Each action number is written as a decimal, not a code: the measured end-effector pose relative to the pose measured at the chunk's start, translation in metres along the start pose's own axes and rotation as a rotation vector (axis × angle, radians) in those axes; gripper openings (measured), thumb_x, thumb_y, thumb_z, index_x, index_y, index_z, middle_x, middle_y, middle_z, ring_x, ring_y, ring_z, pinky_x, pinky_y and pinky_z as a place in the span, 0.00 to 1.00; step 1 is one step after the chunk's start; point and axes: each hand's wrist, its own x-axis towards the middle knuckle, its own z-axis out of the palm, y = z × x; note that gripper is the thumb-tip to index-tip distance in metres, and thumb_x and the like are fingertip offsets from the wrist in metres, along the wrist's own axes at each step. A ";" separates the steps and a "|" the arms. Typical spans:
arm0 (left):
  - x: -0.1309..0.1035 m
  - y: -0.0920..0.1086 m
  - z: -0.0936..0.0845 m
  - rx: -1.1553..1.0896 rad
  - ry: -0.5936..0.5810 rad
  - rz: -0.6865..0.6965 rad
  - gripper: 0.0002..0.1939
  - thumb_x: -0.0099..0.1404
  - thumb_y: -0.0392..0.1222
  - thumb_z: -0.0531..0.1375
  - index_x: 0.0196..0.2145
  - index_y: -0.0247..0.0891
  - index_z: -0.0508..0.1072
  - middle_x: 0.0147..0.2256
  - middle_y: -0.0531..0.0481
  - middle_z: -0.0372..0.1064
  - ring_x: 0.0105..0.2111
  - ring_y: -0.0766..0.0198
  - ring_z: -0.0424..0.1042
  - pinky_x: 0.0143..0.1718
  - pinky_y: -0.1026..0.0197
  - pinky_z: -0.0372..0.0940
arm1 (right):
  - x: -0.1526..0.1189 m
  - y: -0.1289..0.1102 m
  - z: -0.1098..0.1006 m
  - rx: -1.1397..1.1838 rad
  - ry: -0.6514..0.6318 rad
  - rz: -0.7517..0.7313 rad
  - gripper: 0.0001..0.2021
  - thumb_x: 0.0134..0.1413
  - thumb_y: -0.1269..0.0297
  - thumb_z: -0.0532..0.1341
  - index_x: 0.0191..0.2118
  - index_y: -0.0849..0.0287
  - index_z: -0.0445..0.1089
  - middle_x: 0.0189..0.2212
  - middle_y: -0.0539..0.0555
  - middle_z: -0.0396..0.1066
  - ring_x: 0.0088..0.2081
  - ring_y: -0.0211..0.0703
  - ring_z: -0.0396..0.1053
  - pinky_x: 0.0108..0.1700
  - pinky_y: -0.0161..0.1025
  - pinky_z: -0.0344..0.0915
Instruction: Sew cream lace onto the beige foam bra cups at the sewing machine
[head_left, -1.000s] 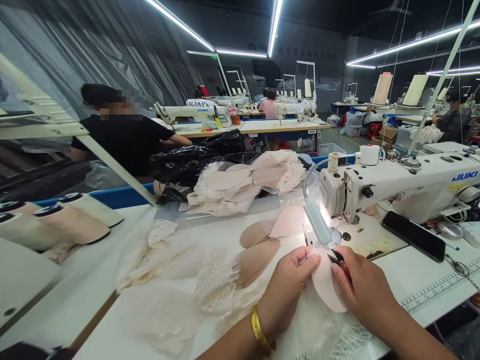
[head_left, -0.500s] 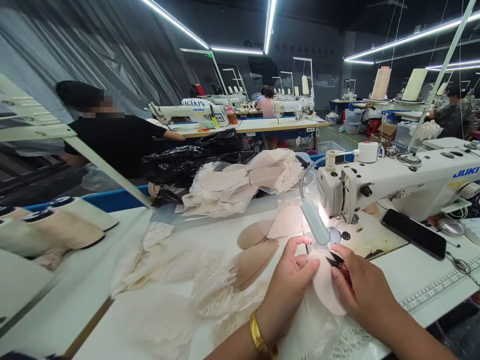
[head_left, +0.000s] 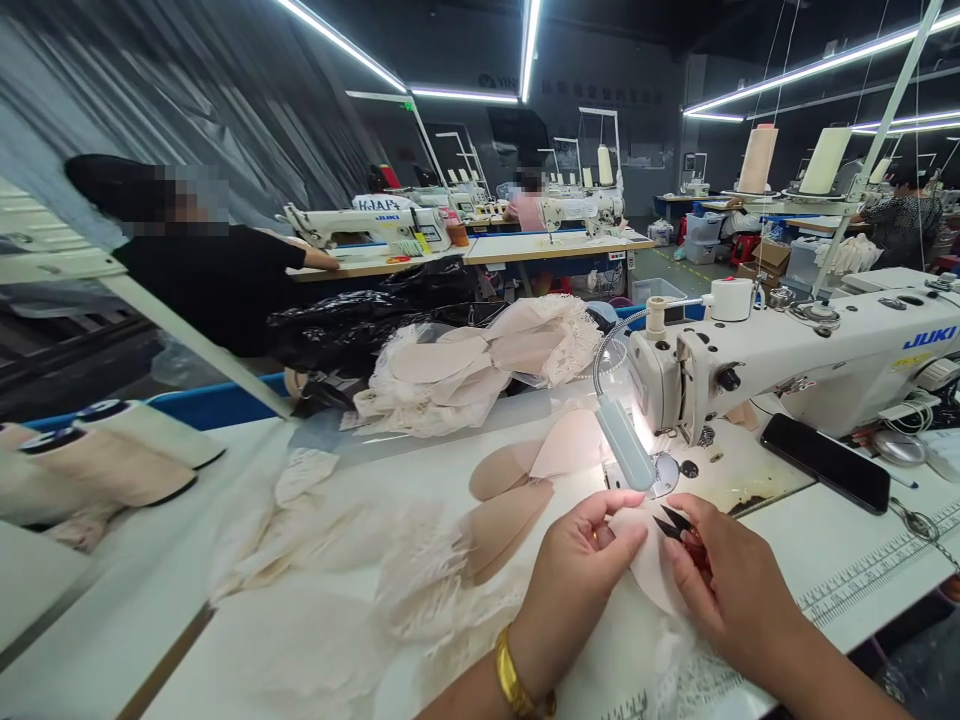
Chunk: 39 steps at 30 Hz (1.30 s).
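Observation:
Just in front of the sewing machine, my left hand pinches the top of a pale pink cup-shaped fabric pad between thumb and fingers. Black-bladed thread snips sit in my right hand, their tips parted and lying over the pad's upper part. Most of the snips' handle is hidden by my fingers. Sheer lace fabric hangs below the pad. To the left, beige cup pads and cream lace fabric lie on the white table.
A white sewing machine with a small lamp stands beyond my hands. At right lies a black phone. Lace pieces are heaped at the back, thread cones lie at left. A co-worker sits beyond.
My left thumb has shifted slightly right over the pad, closer to the snips. The pad's lower edge sits a little higher and more covered. The whole view has turned slightly.

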 end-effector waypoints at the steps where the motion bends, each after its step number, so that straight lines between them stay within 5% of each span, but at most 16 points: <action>1: 0.000 0.000 0.000 -0.024 0.000 -0.009 0.21 0.55 0.50 0.69 0.45 0.40 0.81 0.35 0.46 0.78 0.39 0.51 0.74 0.35 0.59 0.67 | 0.000 0.000 0.001 -0.012 -0.011 -0.015 0.14 0.71 0.63 0.53 0.59 0.55 0.60 0.31 0.51 0.74 0.30 0.45 0.73 0.33 0.39 0.68; 9: -0.003 0.002 0.002 -0.088 -0.008 -0.028 0.21 0.56 0.51 0.69 0.46 0.38 0.81 0.33 0.47 0.77 0.40 0.51 0.75 0.36 0.59 0.68 | 0.001 -0.001 0.004 -0.014 0.009 -0.051 0.14 0.72 0.65 0.52 0.59 0.55 0.60 0.29 0.49 0.71 0.30 0.44 0.72 0.33 0.39 0.66; 23: -0.004 0.000 0.003 -0.043 0.000 -0.018 0.23 0.57 0.53 0.68 0.46 0.38 0.80 0.48 0.43 0.78 0.48 0.48 0.74 0.38 0.59 0.67 | 0.002 -0.001 0.005 -0.007 -0.092 -0.070 0.16 0.71 0.69 0.51 0.61 0.50 0.61 0.33 0.50 0.72 0.32 0.45 0.71 0.34 0.40 0.65; 29: -0.003 0.000 0.003 -0.057 -0.013 -0.022 0.23 0.56 0.53 0.68 0.46 0.38 0.80 0.45 0.43 0.78 0.47 0.48 0.74 0.38 0.58 0.67 | 0.000 0.002 0.006 -0.013 -0.070 -0.089 0.17 0.72 0.69 0.49 0.60 0.48 0.63 0.31 0.50 0.69 0.30 0.44 0.69 0.32 0.38 0.64; 34: -0.003 0.001 0.003 -0.105 -0.035 -0.049 0.24 0.56 0.54 0.69 0.46 0.38 0.79 0.42 0.44 0.78 0.45 0.49 0.75 0.37 0.59 0.67 | 0.001 0.000 -0.001 0.126 -0.103 0.027 0.16 0.75 0.64 0.49 0.61 0.47 0.62 0.37 0.51 0.74 0.34 0.43 0.73 0.35 0.38 0.67; 39: -0.004 0.002 0.003 -0.109 -0.035 -0.054 0.23 0.56 0.53 0.69 0.46 0.38 0.79 0.39 0.45 0.78 0.46 0.48 0.75 0.39 0.58 0.68 | 0.003 -0.003 -0.002 0.093 -0.063 -0.035 0.16 0.71 0.67 0.52 0.61 0.51 0.60 0.39 0.51 0.77 0.36 0.45 0.75 0.36 0.39 0.69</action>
